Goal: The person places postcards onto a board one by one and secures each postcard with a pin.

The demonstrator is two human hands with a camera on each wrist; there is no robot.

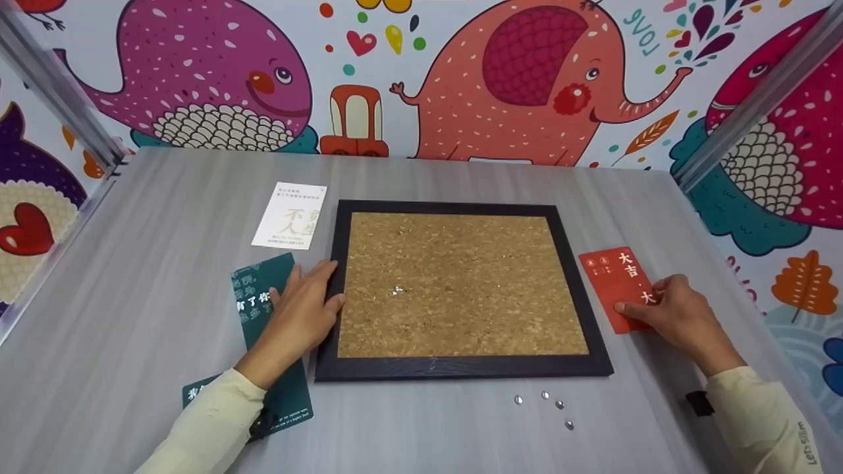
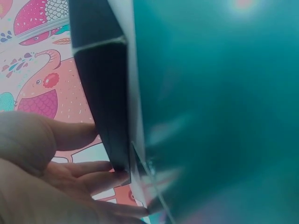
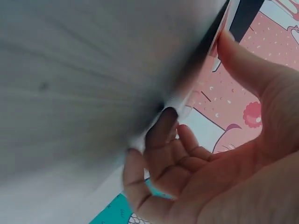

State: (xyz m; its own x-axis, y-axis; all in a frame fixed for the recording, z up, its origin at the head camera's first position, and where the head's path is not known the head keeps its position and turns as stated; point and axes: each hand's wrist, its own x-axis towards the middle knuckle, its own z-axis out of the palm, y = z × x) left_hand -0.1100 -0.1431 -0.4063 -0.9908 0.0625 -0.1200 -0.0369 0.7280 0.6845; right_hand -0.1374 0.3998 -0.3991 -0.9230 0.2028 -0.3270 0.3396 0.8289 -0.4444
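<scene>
Left sleeve (image 1: 204, 421) over green cards (image 1: 296, 395) | left hand (image 1: 296, 316): fingers unclenched against framed corkboard (image 1: 461, 322) | right hand (image 1: 681, 315): fingers pinch red card (image 1: 607, 286) toward right edge of counter (image 1: 132, 303) | seems barely begun: no card on cork, four silver studs (image 1: 560, 405) loose toward near edge

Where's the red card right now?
In the head view, the red card is toward the right of the table, just right of the cork board, its right edge held by the right hand.
</scene>
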